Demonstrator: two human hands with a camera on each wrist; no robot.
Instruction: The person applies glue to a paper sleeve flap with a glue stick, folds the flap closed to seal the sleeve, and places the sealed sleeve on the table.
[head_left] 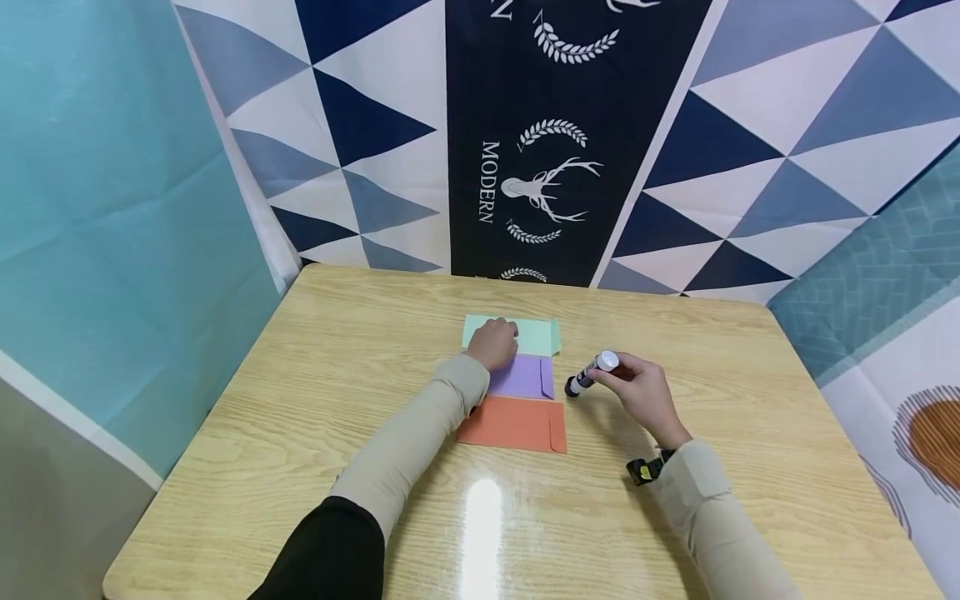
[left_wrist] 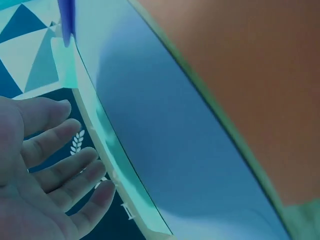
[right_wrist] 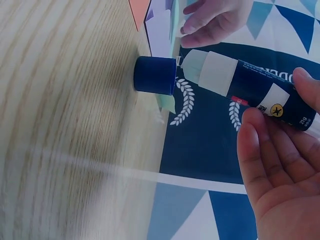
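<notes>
My right hand (head_left: 647, 398) pinches a glue stick (right_wrist: 270, 87) between thumb and fingers. The stick is uncapped and tilted, its pale glue end pointing at the dark blue cap (right_wrist: 155, 75), which stands on the table. A small gap shows between the two in the right wrist view. Three envelopes lie in a column to the left: light green (head_left: 534, 335) at the back, purple (head_left: 522, 382) in the middle, orange (head_left: 513, 423) in front. Over the green and purple ones is my left hand (head_left: 495, 343), its fingers loosely bent and holding nothing; whether it touches them I cannot tell.
The wooden table (head_left: 300, 450) has its back edge against a patterned cloth (head_left: 375, 125) with triangles and a deer print. A teal cloth (head_left: 112, 208) hangs along the left side. A dark device (head_left: 647, 470) is strapped to the right wrist.
</notes>
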